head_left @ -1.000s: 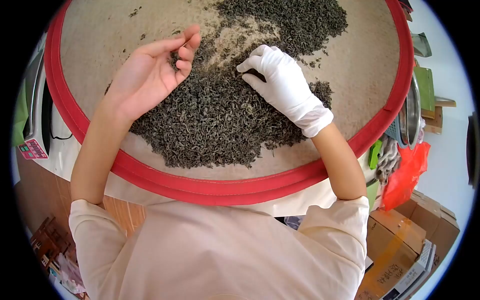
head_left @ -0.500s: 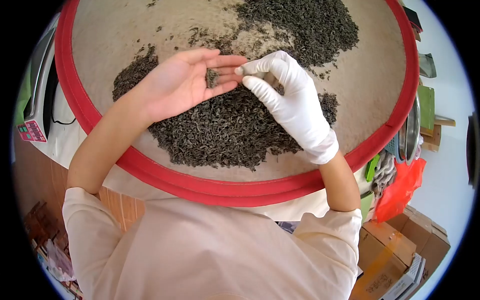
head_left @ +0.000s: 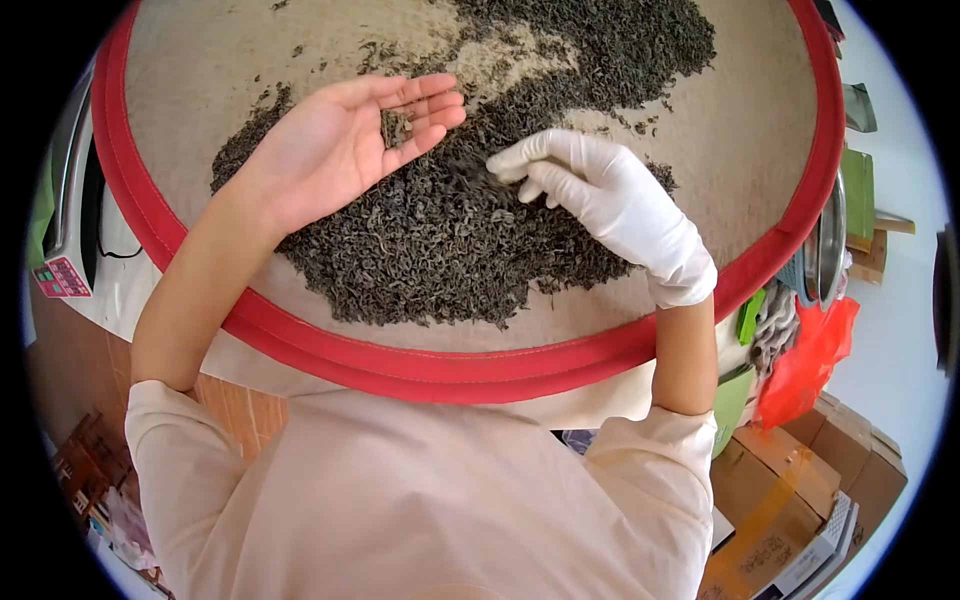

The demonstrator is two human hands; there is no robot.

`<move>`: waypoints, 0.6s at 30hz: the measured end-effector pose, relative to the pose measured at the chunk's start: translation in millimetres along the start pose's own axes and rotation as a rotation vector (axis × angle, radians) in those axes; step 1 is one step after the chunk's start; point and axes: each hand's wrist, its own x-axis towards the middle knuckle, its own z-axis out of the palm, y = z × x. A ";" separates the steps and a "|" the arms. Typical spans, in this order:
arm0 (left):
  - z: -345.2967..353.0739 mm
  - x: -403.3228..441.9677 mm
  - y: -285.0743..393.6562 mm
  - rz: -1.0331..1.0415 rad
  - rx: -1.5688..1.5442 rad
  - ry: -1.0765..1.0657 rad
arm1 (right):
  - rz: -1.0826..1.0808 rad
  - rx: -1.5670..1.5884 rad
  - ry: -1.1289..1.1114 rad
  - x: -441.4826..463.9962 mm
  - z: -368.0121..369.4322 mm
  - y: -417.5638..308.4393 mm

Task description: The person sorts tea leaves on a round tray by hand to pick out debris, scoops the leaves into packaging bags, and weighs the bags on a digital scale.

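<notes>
My bare left hand (head_left: 345, 145) is palm up above the pile, fingers stretched out to the right, with a small clump of dark curled leaves (head_left: 396, 128) lying at the base of its fingers. My right hand (head_left: 600, 190), in a white glove, hovers over the leaf pile (head_left: 430, 250) with fingers bent and thumb and fingertips apart; nothing shows between them. The pile of dark dried leaves lies on a round beige tray with a red rim (head_left: 440, 375). A second heap (head_left: 630, 50) lies further back and joins the first one.
At the left stands a scale with a pink panel (head_left: 62, 278). On the right are a metal bowl (head_left: 830, 235), a red plastic bag (head_left: 808, 360), a green package (head_left: 858, 195) and cardboard boxes (head_left: 770, 490). Loose leaf bits are scattered across the back of the tray.
My gloved right hand came to my left palm, then moved away to the right and down over the pile. The left hand turned palm up and its fingers straightened, showing the leaf clump.
</notes>
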 end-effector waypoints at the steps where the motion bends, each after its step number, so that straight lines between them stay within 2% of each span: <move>1: 1.3 -0.4 0.2 0.009 0.009 0.012 | -0.027 0.128 -0.005 0.2 2.2 0.0; 3: -3.1 1.5 0.7 0.015 0.015 0.011 | -0.053 0.039 0.048 0.3 -2.5 1.0; 5: -5.1 1.5 0.6 0.020 0.021 0.010 | -0.131 -0.328 0.098 -2.3 -7.7 -1.7; 7: -4.4 1.1 1.7 0.021 -0.005 0.027 | -0.096 -0.304 0.047 -5.9 -5.2 -1.6; 9: -4.6 1.9 1.3 0.019 -0.008 0.013 | -0.245 -0.471 0.027 -6.0 3.8 3.8; 18: -5.4 3.3 0.9 0.022 0.011 0.012 | -0.245 -0.487 0.019 -2.0 12.3 9.2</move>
